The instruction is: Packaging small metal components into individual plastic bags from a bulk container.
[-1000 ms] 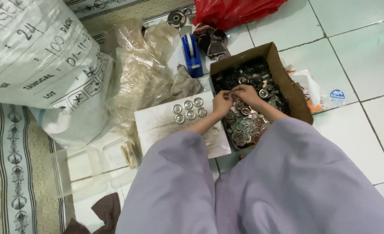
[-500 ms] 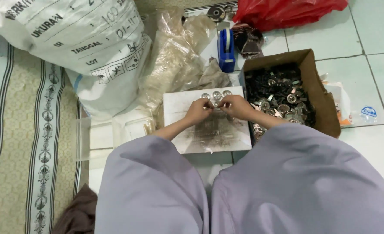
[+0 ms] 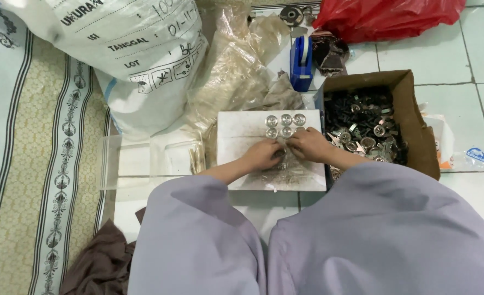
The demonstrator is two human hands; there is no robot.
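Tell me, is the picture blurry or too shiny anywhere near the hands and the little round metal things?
Head view: light is soft and even, with faint shadows. The round metal pieces on the white board look sharp and glint a little. The left hand and right hand are slightly soft. The crumpled clear plastic shows mild glare.

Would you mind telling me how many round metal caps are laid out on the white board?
5 show: three in the back row, two in front. The hands may hide more.

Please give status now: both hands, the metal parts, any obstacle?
Left hand and right hand together on white board, grip on small part hidden. Five round metal parts lined up beyond. Nothing blocking.
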